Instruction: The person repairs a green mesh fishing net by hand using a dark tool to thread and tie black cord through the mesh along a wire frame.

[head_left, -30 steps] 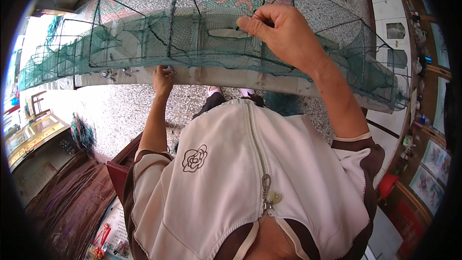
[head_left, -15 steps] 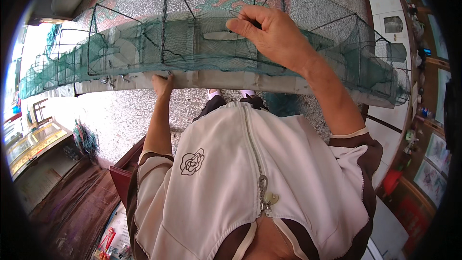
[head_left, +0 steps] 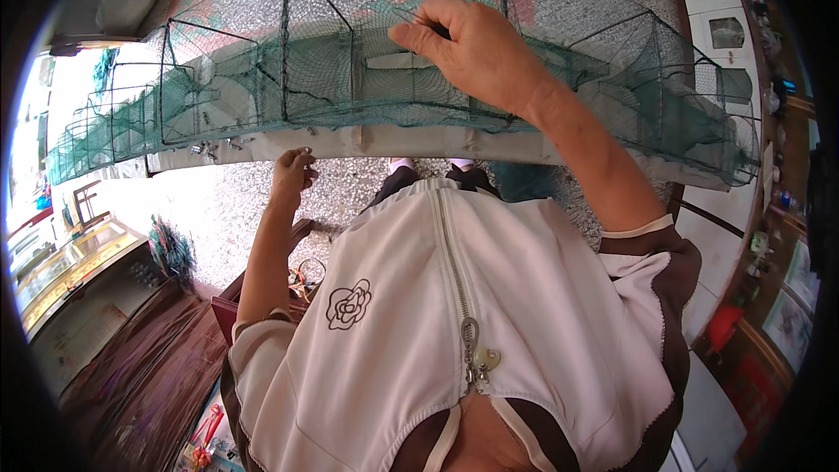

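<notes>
A: Which way does the net trap (head_left: pixel 367 79) run?

B: Its long axis lies left to right across the view, resting along a pale bench (head_left: pixel 437 142), ends bending away at both sides.

A: And the hands?

B: The right hand (head_left: pixel 476 52) is on top near the middle, fingertips pinched shut on the green mesh. The left hand (head_left: pixel 293 173) sits under the bench's near edge, fingers curled narrow on something small; what it holds cannot be told.

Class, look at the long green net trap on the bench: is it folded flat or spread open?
Spread open: the net trap has its wire frames standing upright, netting stretched between them.
</notes>
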